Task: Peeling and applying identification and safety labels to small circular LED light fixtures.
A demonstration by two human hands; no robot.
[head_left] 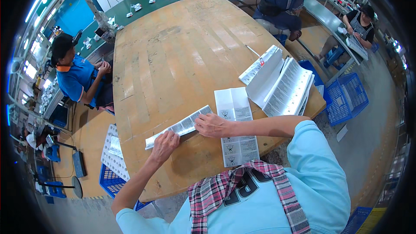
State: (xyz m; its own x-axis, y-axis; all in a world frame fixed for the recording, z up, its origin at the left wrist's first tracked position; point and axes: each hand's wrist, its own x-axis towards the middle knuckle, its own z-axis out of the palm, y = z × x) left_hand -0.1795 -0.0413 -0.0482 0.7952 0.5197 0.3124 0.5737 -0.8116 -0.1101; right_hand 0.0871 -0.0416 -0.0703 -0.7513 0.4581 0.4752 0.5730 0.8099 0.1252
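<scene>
A long, narrow printed leaflet strip, white with dense dark text, lies aslant on the wooden table in front of me. My left hand pinches its lower edge near the left end. Toward the other end, my right hand has its fingers closed on the edge. Under my right forearm a printed sheet lies flat with crease lines across it, and its near end reaches the table's front edge. Farther right rests a loose pile of printed sheets, some curled up and overlapping.
The worn wooden table stretches away from me. Beyond it a green conveyor carries small white parts. A person in blue sits at left; others work at the right. Blue baskets and a white perforated tray flank the table.
</scene>
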